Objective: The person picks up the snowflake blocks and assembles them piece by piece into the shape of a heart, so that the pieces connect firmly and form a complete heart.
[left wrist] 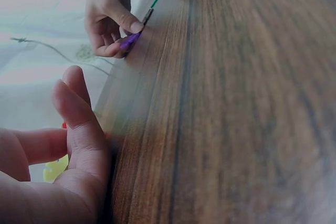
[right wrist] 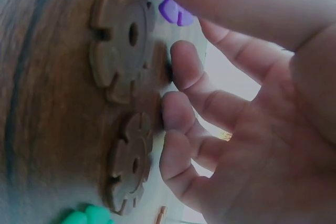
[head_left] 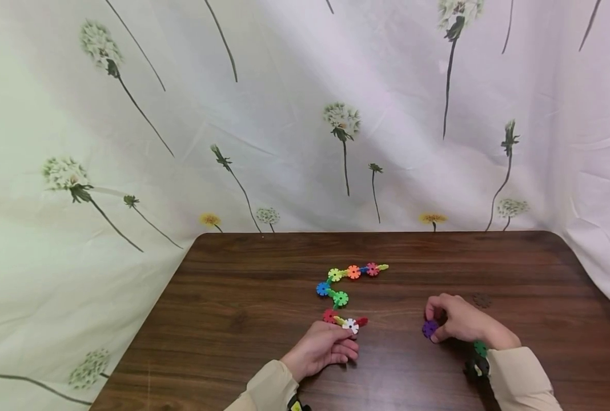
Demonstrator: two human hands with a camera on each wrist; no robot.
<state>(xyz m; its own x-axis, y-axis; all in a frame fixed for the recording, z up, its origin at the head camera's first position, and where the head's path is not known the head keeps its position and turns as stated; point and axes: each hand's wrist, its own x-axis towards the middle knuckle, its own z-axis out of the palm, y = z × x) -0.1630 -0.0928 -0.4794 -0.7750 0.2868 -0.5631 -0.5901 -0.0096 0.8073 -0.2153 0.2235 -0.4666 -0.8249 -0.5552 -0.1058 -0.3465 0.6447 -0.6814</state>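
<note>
A winding chain of interlocked plastic snowflake discs (head_left: 340,298) lies on the table in many colours. At its near end my left hand (head_left: 324,349) pinches the white snowflake disc (head_left: 351,324), beside a red disc (head_left: 361,322) set on edge. Further right, my right hand (head_left: 459,322) holds a purple snowflake disc (head_left: 429,328) between thumb and index finger, low over the table. The right wrist view has this purple disc (right wrist: 176,11) partly behind the thumb, and the other fingers loosely bent.
Two brown discs, a larger-looking one (right wrist: 123,40) and another (right wrist: 131,166), lie on the wooden table (head_left: 223,319) by my right hand. A green disc (head_left: 480,348) lies near the right wrist. A dandelion-patterned cloth (head_left: 295,114) hangs behind the table.
</note>
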